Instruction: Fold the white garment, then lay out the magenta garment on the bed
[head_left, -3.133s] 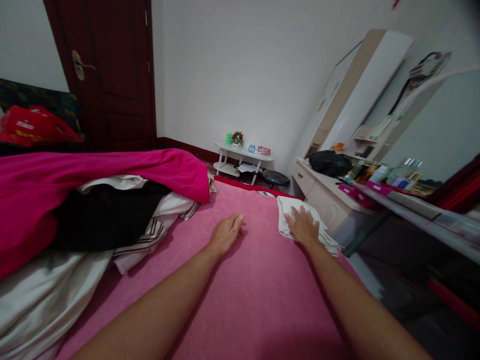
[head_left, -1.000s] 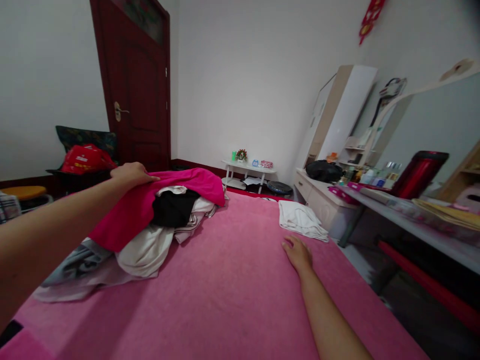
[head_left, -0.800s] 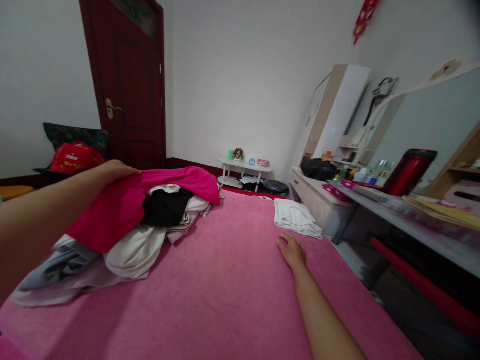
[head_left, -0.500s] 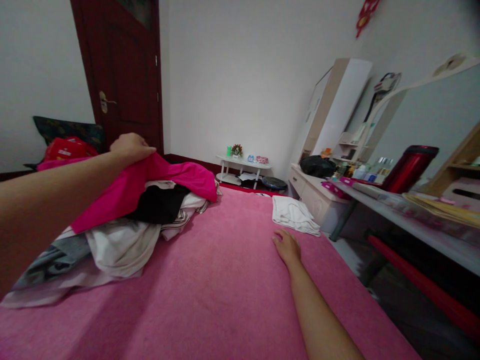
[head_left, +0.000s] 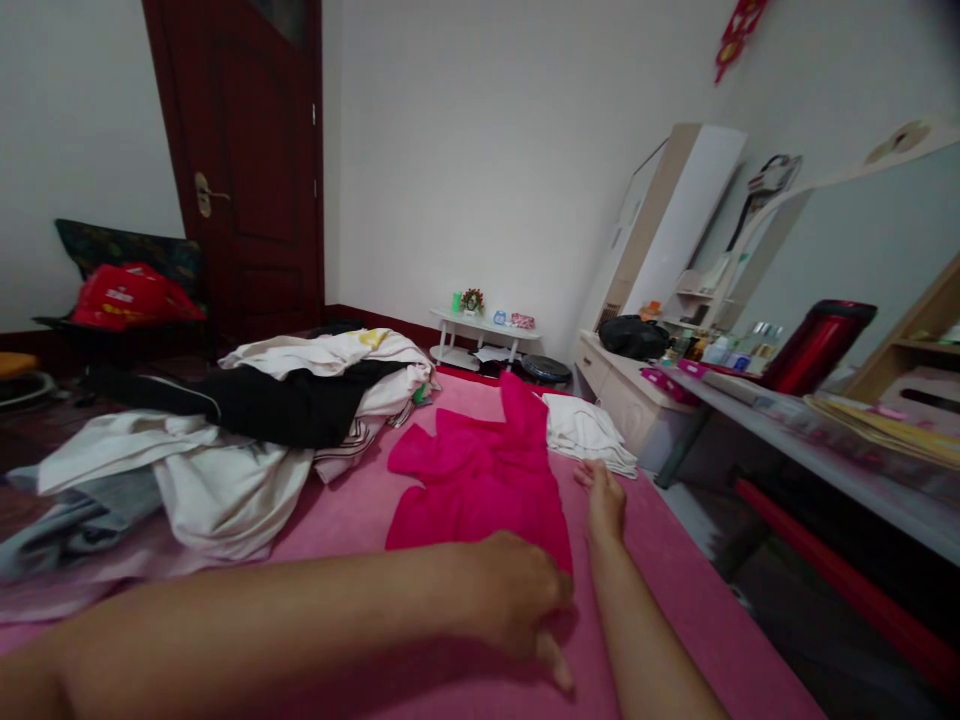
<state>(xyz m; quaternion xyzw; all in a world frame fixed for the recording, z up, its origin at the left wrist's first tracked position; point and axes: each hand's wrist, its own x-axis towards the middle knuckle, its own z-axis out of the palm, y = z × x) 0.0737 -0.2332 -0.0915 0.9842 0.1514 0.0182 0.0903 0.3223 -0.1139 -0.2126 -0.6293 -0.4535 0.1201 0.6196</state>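
Observation:
A bright pink garment lies loosely spread on the pink bed cover. My left hand reaches across from the left over the garment's near edge. Its thumb stands apart from the bent fingers, which are close to the near right corner. No cloth shows between thumb and fingers, though part of the hand's underside is hidden. Just beyond the garment's right side, my right hand rests with loosely parted fingers and nothing in them. A folded white cloth lies right beyond those fingertips.
A heap of clothes with black trousers and a white garment covers the bed's left side. To the right stands a desk carrying a red flask. A red bag sits on a chair by the door.
The bright pink garment has come off the left heap onto the middle of the bed. My left hand has swung right and nearer; my right hand has shifted slightly right.

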